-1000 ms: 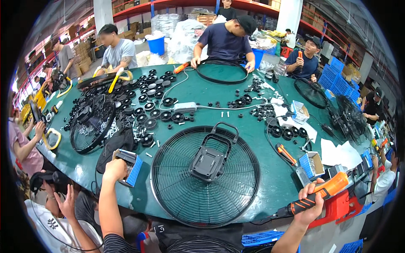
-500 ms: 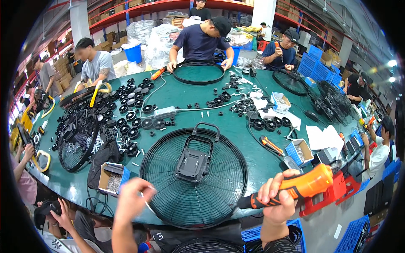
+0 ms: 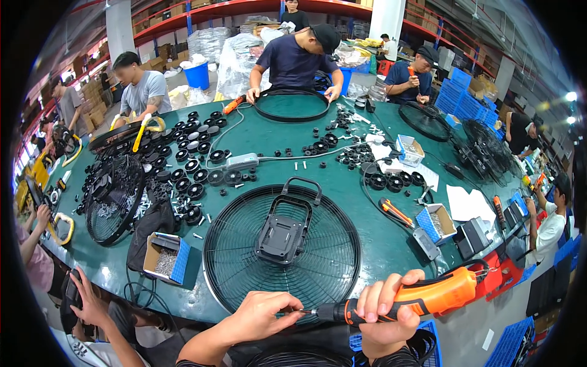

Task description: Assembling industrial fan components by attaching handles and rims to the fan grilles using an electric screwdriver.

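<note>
My right hand is wrapped round an orange and black electric screwdriver, whose bit points left. At the bit's tip, my left hand is closed in a pinch; what sits between the fingertips is too small to make out. Both hands are over the near edge of a round black fan grille lying flat on the table. In its middle is a black motor housing, with a black loop-shaped bracket reaching toward the far rim.
On the green table, a box of screws stands left of the grille, another screw box right. Black round knobs crowd the left. A grey cable with a power adapter crosses behind. Several co-workers sit around, one holding a black ring.
My left hand has moved right and down, from the grille's left side to the screwdriver tip. The screwdriver has shifted slightly down and left, its bit now meeting the left fingers.
</note>
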The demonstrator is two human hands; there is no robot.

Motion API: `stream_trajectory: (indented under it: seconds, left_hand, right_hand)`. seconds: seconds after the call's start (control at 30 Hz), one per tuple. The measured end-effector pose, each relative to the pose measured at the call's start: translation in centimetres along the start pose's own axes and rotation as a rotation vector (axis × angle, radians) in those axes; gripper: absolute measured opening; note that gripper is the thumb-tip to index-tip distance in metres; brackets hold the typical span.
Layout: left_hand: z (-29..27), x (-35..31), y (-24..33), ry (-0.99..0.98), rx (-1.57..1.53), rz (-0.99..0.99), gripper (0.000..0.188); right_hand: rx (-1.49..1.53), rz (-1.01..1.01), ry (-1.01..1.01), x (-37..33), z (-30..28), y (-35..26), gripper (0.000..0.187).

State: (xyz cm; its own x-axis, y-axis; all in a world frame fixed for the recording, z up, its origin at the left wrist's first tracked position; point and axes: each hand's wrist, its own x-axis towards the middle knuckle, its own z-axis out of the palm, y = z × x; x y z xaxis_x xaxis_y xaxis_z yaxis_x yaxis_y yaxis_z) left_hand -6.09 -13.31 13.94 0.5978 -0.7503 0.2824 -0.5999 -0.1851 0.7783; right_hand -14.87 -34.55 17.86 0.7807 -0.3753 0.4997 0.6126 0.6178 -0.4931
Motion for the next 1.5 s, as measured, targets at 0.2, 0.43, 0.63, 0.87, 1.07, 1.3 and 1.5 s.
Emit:
stream_trajectory:
  seconds: [0.2,0.43,0.63,0.87,1.07,1.3,1.5]
  left_hand:
    - [-0.2,-0.1,0.0,-0.037,-0.024,-0.061,0.012]
    - [-0.3,0.0,-0.1,-0.142,-0.081,-0.102,0.012]
    - [-0.2,0.2,-0.7,-0.213,-0.070,-0.039,0.014]
    - [0.4,1.0,-2.0,-0.325,-0.244,-0.074,0.019]
    - [1.5,3.9,-0.8,-0.219,-0.212,-0.074,0.019]
    - [4.1,11.4,-1.7,-0.202,0.045,0.244,0.015]
    - [5.9,19.4,-3.2,-0.645,0.226,0.254,0.041]
  right_hand:
    - [-0.016,0.015,0.018,-0.3,-0.1,0.1,0.045]
    - [-0.039,0.055,-0.064,-0.6,-0.5,0.0,0.043]
    - [-0.029,0.081,-0.106,-0.8,-0.7,-0.2,0.043]
    - [0.066,0.010,-0.281,-0.4,-0.9,-0.5,0.043]
    - [-0.197,-0.273,-0.129,0.0,-1.7,-0.9,0.048]
    - [-0.480,-0.383,-0.022,2.5,-4.6,-3.2,0.051]
    - [-0.649,-0.254,-0.093,6.1,-9.6,-3.6,0.052]
